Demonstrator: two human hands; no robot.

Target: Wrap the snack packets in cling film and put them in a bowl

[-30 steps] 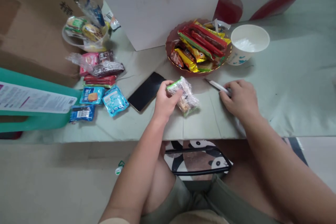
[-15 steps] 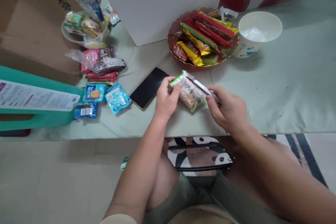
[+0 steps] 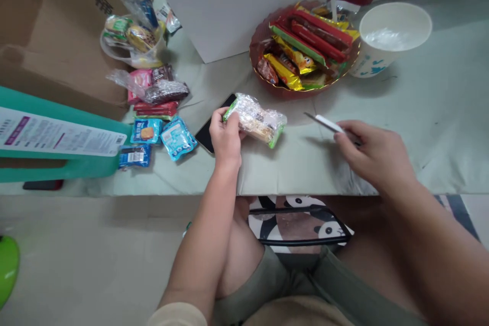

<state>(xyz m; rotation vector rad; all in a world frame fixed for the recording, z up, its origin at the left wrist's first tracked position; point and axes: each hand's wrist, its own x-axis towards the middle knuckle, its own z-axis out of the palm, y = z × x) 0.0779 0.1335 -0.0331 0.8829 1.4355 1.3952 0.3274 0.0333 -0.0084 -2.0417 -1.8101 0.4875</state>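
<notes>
My left hand [image 3: 226, 137] is closed on one end of a clear packet with green edges [image 3: 262, 119]; pale, biscuit-like food shows inside the crinkled film. I hold the packet above the table, its left end over a dark phone [image 3: 205, 135]. To the right, my right hand [image 3: 376, 153] grips a small knife [image 3: 326, 123] with a white and dark blade. Its thin tip points left toward the packet, with a gap between them. My right fingers cover most of the handle.
A red, gold-rimmed bowl [image 3: 263, 80] of wrapped snacks stands behind the packet, beside a paper bucket [image 3: 401, 53] holding clear plastic. On the left are blue snack packs [image 3: 179, 138], a clear tub [image 3: 110, 51], a teal carton [image 3: 91, 163] and a cardboard box [image 3: 42, 51].
My right hand has drawn the knife away to the right, off the packet. My left hand has shifted left with the packet, which is turned flatter and now covers part of the phone.
</notes>
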